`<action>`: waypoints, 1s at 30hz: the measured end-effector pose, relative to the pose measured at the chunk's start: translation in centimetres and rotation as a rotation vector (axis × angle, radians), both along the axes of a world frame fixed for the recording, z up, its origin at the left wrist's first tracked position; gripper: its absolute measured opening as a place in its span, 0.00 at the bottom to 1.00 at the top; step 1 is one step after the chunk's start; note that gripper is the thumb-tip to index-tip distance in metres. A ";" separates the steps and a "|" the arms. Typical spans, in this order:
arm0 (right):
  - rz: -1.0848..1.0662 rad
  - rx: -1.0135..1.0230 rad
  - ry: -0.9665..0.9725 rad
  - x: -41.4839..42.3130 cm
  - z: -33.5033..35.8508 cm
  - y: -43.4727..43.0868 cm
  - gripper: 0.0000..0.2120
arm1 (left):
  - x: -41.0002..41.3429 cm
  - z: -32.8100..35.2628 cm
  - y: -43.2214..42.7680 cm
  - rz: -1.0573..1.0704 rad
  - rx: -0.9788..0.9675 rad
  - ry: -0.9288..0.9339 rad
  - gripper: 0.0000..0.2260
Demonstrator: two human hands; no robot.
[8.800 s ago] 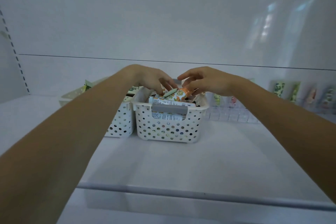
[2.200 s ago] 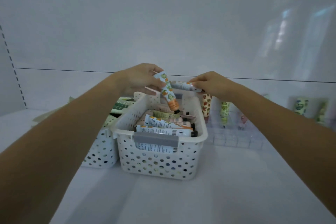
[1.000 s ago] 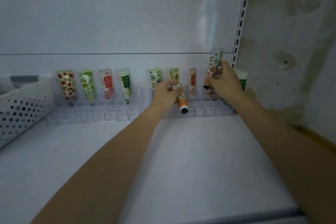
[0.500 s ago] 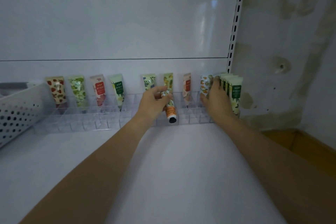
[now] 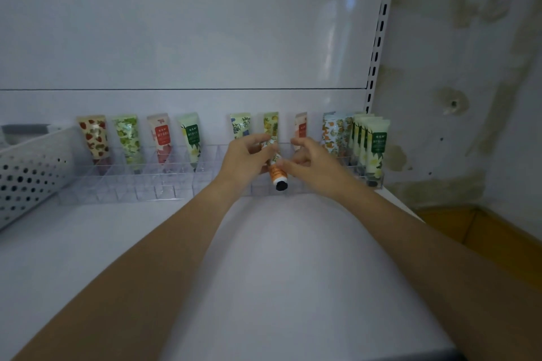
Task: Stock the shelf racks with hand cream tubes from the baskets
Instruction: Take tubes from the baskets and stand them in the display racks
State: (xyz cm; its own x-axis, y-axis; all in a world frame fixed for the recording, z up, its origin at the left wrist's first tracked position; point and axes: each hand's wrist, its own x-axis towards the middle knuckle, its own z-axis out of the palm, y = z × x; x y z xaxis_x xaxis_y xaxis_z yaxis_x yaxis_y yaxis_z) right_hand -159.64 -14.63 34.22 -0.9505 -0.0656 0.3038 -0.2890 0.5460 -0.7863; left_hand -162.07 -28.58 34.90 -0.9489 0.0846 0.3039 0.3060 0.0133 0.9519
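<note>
While reaching over the white shelf (image 5: 278, 272): gripping a hand cream tube (image 5: 277, 174) in left hand (image 5: 246, 161), fingers curled round its upper part. Held tilted, black cap down and toward camera, just in front of the clear rack (image 5: 132, 184). Pinching the same tube near its orange end with right hand (image 5: 311, 164), fingers bent. Noted rack running along back of shelf, against a glossy white back panel (image 5: 190, 23); single tubes upright in rear cells, packed group of green tubes (image 5: 377, 143) at right end. Logged perforated white basket (image 5: 29, 176) on shelf at left edge. Seen right of slotted upright (image 5: 381, 23): blotchy stained wall (image 5: 469, 67) with a small hole; yellow-brown strip (image 5: 484, 231) at its foot.
</note>
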 end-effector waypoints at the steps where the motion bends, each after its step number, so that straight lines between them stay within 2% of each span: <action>1: 0.019 -0.041 -0.021 0.1 -0.1 0.1 0.33 | 0.1 0.0 0.1 -0.011 -0.014 -0.003 0.16; 5: 0.034 -0.153 -0.052 0.3 0.4 0.5 0.35 | 0.5 -0.2 0.5 -0.073 -0.038 0.019 0.16; 8: 0.037 -0.120 -0.061 0.1 0.5 0.7 0.35 | 0.7 -0.2 1.0 -0.115 -0.059 0.053 0.15; 11: -0.019 -0.025 0.021 0.1 1.2 1.4 0.34 | 0.6 -0.1 0.8 -0.134 -0.060 0.094 0.14; 13: -0.107 -0.004 0.120 0.3 1.8 2.3 0.38 | 0.4 -0.5 0.3 -0.069 -0.203 0.226 0.15; 16: -0.268 0.004 0.308 0.8 2.9 4.6 0.41 | 0.0 -1.6 -0.8 0.060 -0.673 0.469 0.15; 19: -0.425 0.102 0.464 1.1 3.6 6.4 0.37 | -0.3 -2.7 -1.3 0.109 -1.073 0.523 0.16; 21: -0.501 0.153 0.518 1.0 3.8 7.1 0.35 | -0.3 -2.8 -1.4 0.131 -1.146 0.505 0.17; 25: -0.617 0.275 0.513 0.3 3.8 7.4 0.34 | -0.3 -2.7 -1.6 0.090 -1.170 0.497 0.17; 30: -0.620 0.434 0.485 -0.6 3.0 7.1 0.34 | -0.5 -2.6 -1.9 0.050 -1.188 0.489 0.18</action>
State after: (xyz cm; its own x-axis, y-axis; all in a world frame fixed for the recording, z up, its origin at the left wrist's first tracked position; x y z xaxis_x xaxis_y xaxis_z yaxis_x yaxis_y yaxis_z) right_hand -160.21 -7.49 37.24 -0.6273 0.2143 0.7488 -0.0901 0.9350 -0.3430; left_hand -162.60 -30.46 32.35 -0.7705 0.5099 0.3826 0.5933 0.7932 0.1376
